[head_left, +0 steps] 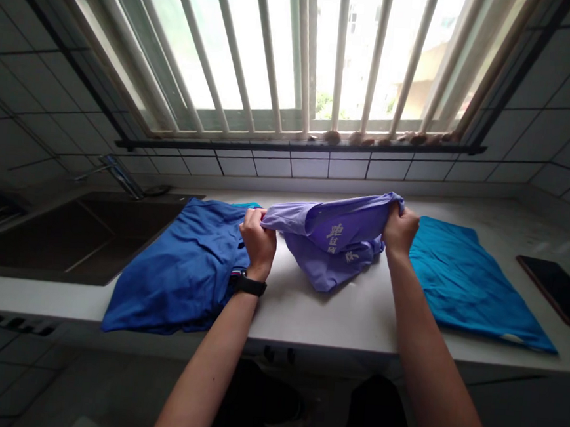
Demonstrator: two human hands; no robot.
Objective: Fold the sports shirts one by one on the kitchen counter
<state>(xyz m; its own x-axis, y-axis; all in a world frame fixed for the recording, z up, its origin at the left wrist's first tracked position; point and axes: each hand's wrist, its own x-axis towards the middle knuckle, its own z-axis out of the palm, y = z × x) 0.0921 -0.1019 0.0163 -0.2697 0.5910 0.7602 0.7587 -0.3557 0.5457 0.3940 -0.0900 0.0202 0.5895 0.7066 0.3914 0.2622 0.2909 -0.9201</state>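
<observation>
A purple shirt with pale printed characters is stretched between my two hands above the white counter. Its lower folds hang down close to the counter top. My left hand, with a black band on the wrist, is closed on the shirt's left end. The right end is gripped by my right hand. Beside my left hand lies a dark blue garment, with a bit of teal cloth showing behind it. To the right of my right hand is a flat, folded turquoise garment.
A dark sink with a metal faucet is at the left. A phone lies at the right end of the white counter. Behind stands a barred window, with small stones or shells along its sill.
</observation>
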